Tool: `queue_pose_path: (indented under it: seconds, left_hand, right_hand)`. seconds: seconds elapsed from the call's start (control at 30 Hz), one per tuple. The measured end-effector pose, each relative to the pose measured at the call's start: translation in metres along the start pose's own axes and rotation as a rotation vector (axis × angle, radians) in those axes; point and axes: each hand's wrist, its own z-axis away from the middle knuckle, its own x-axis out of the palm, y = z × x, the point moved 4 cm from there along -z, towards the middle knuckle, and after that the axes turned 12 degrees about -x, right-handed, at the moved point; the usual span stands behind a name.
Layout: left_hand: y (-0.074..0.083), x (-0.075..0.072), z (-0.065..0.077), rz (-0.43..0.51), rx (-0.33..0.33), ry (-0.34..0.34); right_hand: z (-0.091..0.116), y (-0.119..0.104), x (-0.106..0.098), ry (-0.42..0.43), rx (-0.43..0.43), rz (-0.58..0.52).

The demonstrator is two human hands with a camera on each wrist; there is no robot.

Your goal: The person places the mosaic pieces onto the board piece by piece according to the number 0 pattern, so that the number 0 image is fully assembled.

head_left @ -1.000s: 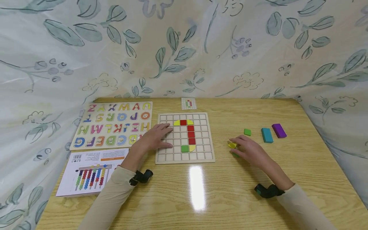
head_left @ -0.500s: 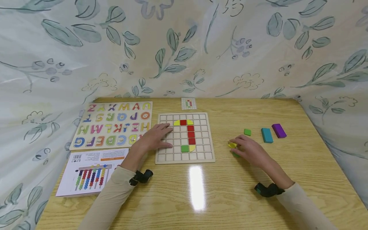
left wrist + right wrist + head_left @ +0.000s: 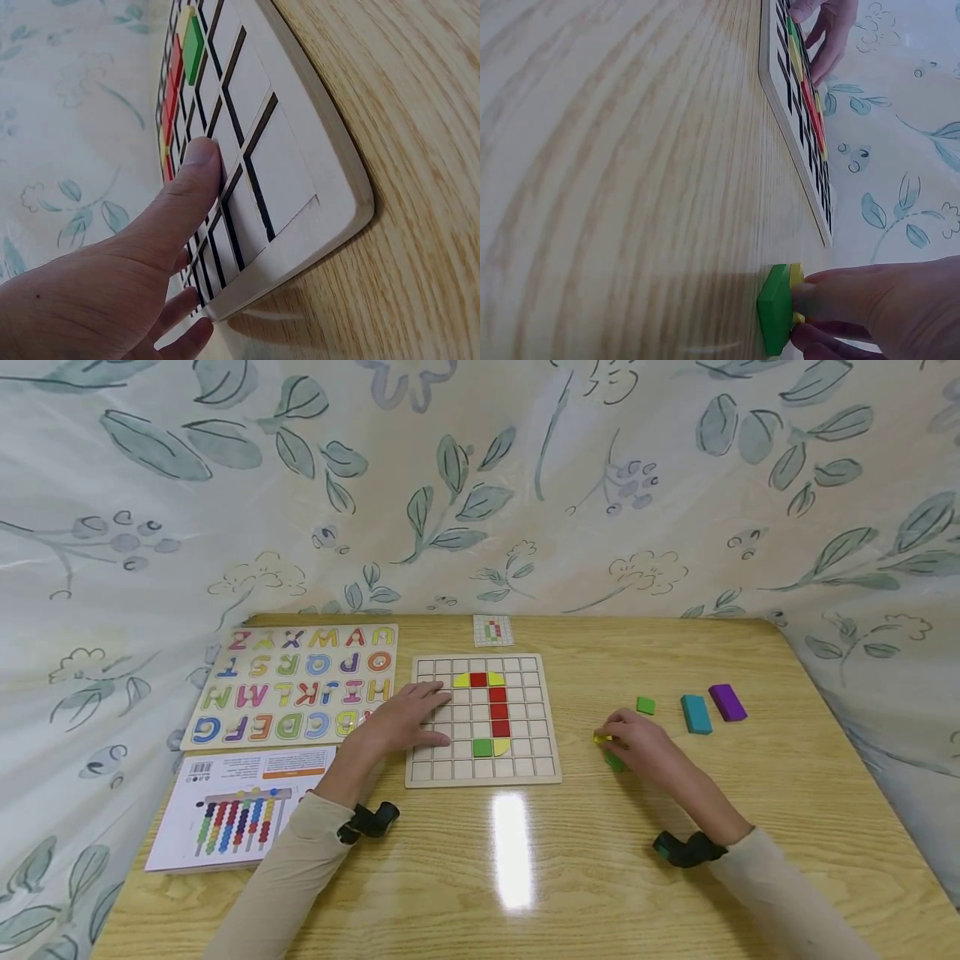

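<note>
My left hand (image 3: 405,718) rests with fingers spread on the left side of a wooden grid board (image 3: 442,774); its thumb lies along the squares in the left wrist view. Set into the board are several red squares (image 3: 498,711), yellow rounded corner pieces (image 3: 502,747) and one green square (image 3: 482,747). To the right of the board, my right hand (image 3: 637,743) pinches a small yellow piece (image 3: 599,737) between thumb and fingers. Right beside it on the table lies a green piece (image 3: 775,310), partly behind the thumb in the head view.
A small pattern card (image 3: 492,631) lies behind the board. Farther right are a loose green square (image 3: 646,705), a teal block (image 3: 697,714) and a purple block (image 3: 728,702). An alphabet puzzle (image 3: 292,689) and a box with an abacus picture (image 3: 240,810) occupy the left side.
My right hand has shifted slightly left and its fingers have closed onto the yellow piece, showing more of the green piece below. My left hand stays in place on the board.
</note>
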Motion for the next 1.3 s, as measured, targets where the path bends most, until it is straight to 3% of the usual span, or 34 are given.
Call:
queue_pose_path:
  seconds: [0.23, 0.53, 0.77, 1.0, 1.3]
  left_hand:
    - [-0.002, 0.001, 0.001, 0.001, -0.002, -0.003]
    - [0.000, 0.000, 0.002, -0.001, 0.008, 0.012]
    - [0.001, -0.001, 0.003, -0.004, 0.012, 0.019]
    - [0.000, 0.000, 0.002, -0.009, 0.010, 0.006]
    - [0.000, 0.000, -0.001, -0.006, -0.005, -0.013]
  right_hand:
    - [-0.002, -0.003, 0.000, 0.006, -0.005, 0.051]
    - [-0.010, -0.011, -0.001, -0.015, 0.049, 0.076]
    - [-0.009, -0.012, 0.001, 0.024, -0.002, 0.089]
    - [-0.005, -0.008, 0.001, -0.006, 0.005, 0.117]
    - [-0.003, -0.003, 0.002, 0.031, -0.063, 0.077]
